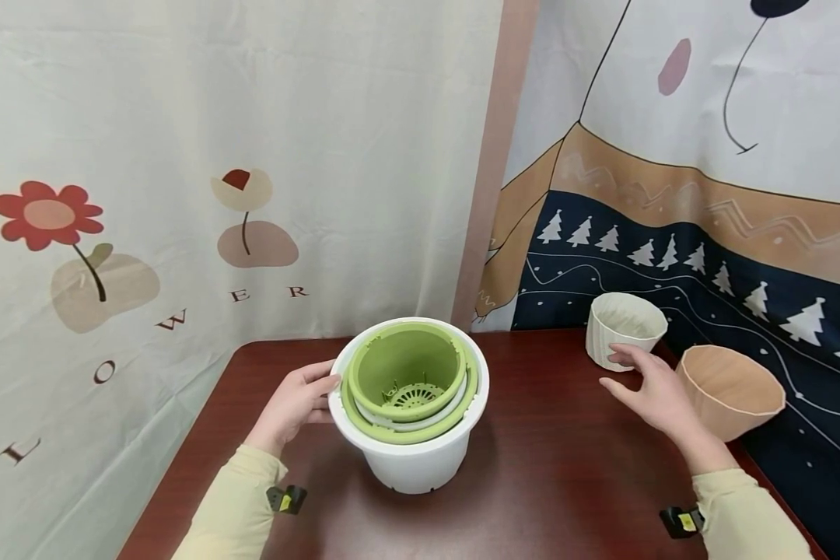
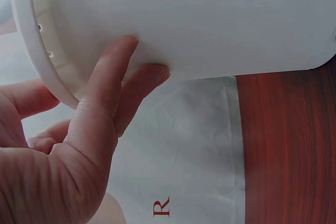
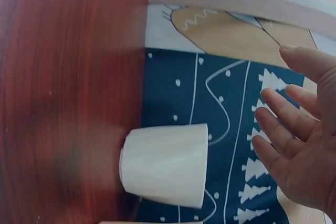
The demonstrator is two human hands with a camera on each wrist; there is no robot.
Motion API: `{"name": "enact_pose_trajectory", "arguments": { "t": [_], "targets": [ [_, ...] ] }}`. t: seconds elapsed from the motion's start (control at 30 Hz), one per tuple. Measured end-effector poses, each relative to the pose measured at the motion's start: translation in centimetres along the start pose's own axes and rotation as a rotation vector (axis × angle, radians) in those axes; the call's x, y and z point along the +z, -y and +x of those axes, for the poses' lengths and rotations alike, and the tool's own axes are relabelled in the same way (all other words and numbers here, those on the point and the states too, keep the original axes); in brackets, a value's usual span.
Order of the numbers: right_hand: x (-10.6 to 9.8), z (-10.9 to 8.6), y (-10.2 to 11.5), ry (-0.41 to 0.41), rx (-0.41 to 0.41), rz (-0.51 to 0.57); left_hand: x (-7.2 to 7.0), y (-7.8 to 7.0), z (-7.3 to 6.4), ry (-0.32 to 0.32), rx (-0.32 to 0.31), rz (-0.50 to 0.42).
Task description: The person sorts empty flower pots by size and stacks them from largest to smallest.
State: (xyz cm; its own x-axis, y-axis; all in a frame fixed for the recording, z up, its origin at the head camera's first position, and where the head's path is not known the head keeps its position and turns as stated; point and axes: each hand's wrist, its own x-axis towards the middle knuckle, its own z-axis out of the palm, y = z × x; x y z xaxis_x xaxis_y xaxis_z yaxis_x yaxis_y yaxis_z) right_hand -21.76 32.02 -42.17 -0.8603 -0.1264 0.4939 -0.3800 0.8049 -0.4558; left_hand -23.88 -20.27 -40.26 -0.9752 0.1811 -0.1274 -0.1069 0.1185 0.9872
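A stack of nested flowerpots stands on the table, with a large white flowerpot (image 1: 416,467) outermost. Inside it sit green and white pots, the innermost a green pot (image 1: 407,365) with a slotted base. My left hand (image 1: 297,404) grips the white flowerpot's rim at its left side, thumb at the rim. Its fingers (image 2: 110,72) lie against the outer wall. On the right, my right hand (image 1: 654,389) is held in the air with fingers spread, holding nothing. Close by it are a small white ribbed pot (image 1: 605,338) and a peach-coloured pot (image 1: 724,389).
The dark red wooden table (image 1: 546,482) runs back to a pale curtain (image 1: 364,171) with flower prints. A navy cloth (image 1: 672,272) with white trees hangs along the right side, right behind the two smaller pots.
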Motion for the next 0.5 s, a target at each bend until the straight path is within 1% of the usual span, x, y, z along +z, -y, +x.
{"name": "enact_pose_trajectory", "arguments": {
  "t": [0.2, 0.33, 0.5],
  "targets": [
    [-1.5, -0.5, -0.9, -0.006, 0.007, 0.009, 0.0, 0.1, 0.0, -0.001, 0.007, 0.003],
    [-2.5, -0.9, -1.5, 0.018, 0.063, -0.017, 0.0, 0.0, 0.0, -0.01, 0.002, 0.006],
    [-3.6, -1.5, -2.2, 0.066, 0.167, -0.032, 0.0, 0.0, 0.0, -0.003, 0.004, 0.008]
  ]
}}
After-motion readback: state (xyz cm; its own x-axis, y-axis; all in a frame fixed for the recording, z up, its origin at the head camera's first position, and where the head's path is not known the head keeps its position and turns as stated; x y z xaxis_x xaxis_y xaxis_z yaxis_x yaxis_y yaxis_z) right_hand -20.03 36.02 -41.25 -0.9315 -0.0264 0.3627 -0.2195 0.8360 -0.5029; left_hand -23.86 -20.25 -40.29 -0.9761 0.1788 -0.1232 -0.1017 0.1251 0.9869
